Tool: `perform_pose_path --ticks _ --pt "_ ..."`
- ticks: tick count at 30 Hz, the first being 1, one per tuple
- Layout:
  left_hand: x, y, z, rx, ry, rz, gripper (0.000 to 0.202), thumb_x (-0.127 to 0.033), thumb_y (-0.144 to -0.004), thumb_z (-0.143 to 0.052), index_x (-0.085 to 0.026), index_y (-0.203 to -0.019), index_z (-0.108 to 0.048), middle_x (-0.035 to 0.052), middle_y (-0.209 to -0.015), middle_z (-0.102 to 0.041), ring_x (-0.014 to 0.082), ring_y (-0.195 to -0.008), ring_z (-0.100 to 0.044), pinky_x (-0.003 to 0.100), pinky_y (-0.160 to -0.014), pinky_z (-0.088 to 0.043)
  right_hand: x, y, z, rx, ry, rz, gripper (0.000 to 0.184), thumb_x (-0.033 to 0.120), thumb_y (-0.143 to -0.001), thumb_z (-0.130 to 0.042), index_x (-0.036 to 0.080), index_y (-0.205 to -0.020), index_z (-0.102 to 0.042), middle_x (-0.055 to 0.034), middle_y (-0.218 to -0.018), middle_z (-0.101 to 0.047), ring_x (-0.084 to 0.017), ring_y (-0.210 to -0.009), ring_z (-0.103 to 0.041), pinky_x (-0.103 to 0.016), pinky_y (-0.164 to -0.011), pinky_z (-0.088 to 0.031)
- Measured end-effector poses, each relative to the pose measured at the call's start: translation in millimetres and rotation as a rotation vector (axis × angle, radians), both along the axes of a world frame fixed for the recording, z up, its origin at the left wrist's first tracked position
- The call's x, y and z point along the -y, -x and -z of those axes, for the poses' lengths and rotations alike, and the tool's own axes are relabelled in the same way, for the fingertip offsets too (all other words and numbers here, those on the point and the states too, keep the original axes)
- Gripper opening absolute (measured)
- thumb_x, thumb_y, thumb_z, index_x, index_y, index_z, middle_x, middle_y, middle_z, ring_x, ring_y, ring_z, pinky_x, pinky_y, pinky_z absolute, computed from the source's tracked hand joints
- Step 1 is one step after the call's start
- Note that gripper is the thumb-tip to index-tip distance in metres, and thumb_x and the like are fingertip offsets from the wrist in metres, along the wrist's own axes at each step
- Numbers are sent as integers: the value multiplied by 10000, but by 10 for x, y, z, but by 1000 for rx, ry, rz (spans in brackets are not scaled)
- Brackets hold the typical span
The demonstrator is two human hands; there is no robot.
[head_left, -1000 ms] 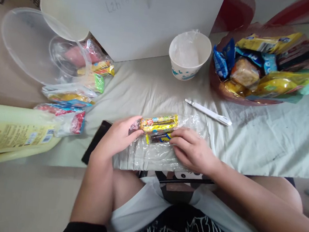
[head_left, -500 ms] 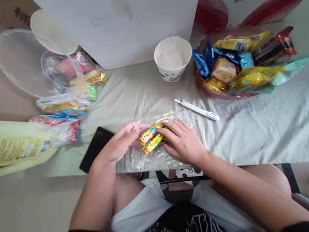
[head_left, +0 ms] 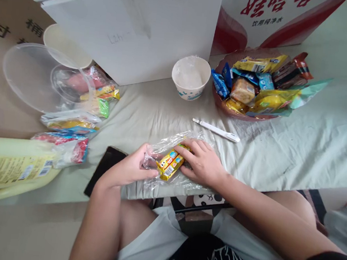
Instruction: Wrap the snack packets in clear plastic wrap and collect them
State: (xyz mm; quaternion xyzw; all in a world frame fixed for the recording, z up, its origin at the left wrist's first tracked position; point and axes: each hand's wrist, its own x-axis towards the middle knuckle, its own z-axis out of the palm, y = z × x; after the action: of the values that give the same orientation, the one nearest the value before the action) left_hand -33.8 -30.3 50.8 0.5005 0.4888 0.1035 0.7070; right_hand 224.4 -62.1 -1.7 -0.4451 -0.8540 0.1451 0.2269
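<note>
Two yellow snack packets (head_left: 171, 163) lie side by side on a sheet of clear plastic wrap (head_left: 162, 145) near the table's front edge. My right hand (head_left: 203, 160) rests over their right end, fingers curled onto them and covering part of them. At their left, my left hand (head_left: 138, 165) holds a bunched edge of the wrap between thumb and fingers. Beyond the wrap lies a white utility knife (head_left: 216, 130), its tip pointing left. A paper cup (head_left: 189, 91) with clear film inside stands farther back.
A pink basket (head_left: 247, 114) full of packaged snacks sits at the back right, before a red and white carton (head_left: 267, 24). A phone (head_left: 102, 167) lies by my left forearm. Wrapped snacks, a clear plastic lid (head_left: 16, 83) and a yellow bag (head_left: 12, 170) crowd the left.
My left hand has closed on the wrap's left edge, its thumb now lower. The yellow packets have turned slightly under my right hand. The whole view has shifted a little.
</note>
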Motion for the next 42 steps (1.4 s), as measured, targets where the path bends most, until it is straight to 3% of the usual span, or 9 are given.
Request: perform_pose_path --ticks 4,8,12,17,20,26,32,37,42 --pt "24 10 3 -139 -10 107 459 -301 -753 -800 -224 -996 -418 7 -972 -579 134 -790 -601 226 -614 -476 0 -5 5 8 5 -1 443 285 -879 -639 200 -1312 -604 -141 -1278 -647 -300 -1160 -588 -454 -965 -500" --pt "16 30 12 -72 -30 125 463 -333 -751 -804 -216 -1039 -461 10 -951 -572 151 -812 -605 263 -681 -508 -3 -16 1 -6 20 -4 446 270 -872 -636 190 -1310 -600 -148 -1269 -652 -310 -1152 -601 -464 -954 -508" --pt "1 7 14 131 -7 -24 568 -350 -723 -839 -217 -1131 -467 65 -1051 -645 192 -898 -654 294 -769 -515 0 -25 17 -97 79 28 501 251 -860 -629 194 -1352 -551 -150 -1300 -642 -309 -1164 -617 -476 -962 -518" --pt "33 -140 76 275 85 -130 586 -332 -677 -881 -261 -1037 -424 21 -957 -661 82 -603 -527 228 -560 -383 -9 -31 57 -234 108 66 464 262 -899 -600 209 -1354 -525 -143 -1338 -644 -300 -1266 -596 -456 -984 -510" --pt "35 -243 159 333 131 -150 652 -303 -634 -885 -290 -1102 -431 9 -926 -661 70 -552 -492 224 -525 -358 -41 -57 43 -315 161 57 506 302 -885 -627 229 -1373 -516 -118 -1228 -684 -279 -1143 -647 -440 -936 -524" --pt "-68 -318 206 321 183 -336 692 -182 -573 -760 -295 -1192 -471 -4 -874 -693 22 -430 -365 174 -404 -170 -111 -146 -37 -544 310 14 303 357 -855 -685 229 -1120 -615 -86 -1088 -670 -230 -985 -653 -394 -847 -551" --pt "-192 -377 198 259 160 -456 569 -101 -527 -641 -238 -1066 -521 -44 -678 -637 1 -371 -246 153 -384 -86 -164 -257 -51 -800 431 185 304 448 -899 -622 243 -1121 -589 -92 -1142 -703 -237 -1017 -686 -438 -924 -562" --pt "-223 -431 204 242 148 -437 538 -85 -498 -571 -234 -1008 -489 -59 -657 -627 -3 -347 -227 148 -374 -108 -215 -388 -101 -1116 367 292 445 617 -924 -474 268 -1167 -603 -77 -1087 -739 -255 -1102 -687 -466 -970 -561" --pt "-203 -444 172 243 126 -437 506 -93 -502 -593 -233 -973 -470 -55 -649 -633 1 -337 -236 154 -369 -97 -193 -643 -405 -857 71 444 339 547 -961 -492 282 -1118 -634 -64 -1040 -733 -266 -1069 -691 -462 -940 -559"
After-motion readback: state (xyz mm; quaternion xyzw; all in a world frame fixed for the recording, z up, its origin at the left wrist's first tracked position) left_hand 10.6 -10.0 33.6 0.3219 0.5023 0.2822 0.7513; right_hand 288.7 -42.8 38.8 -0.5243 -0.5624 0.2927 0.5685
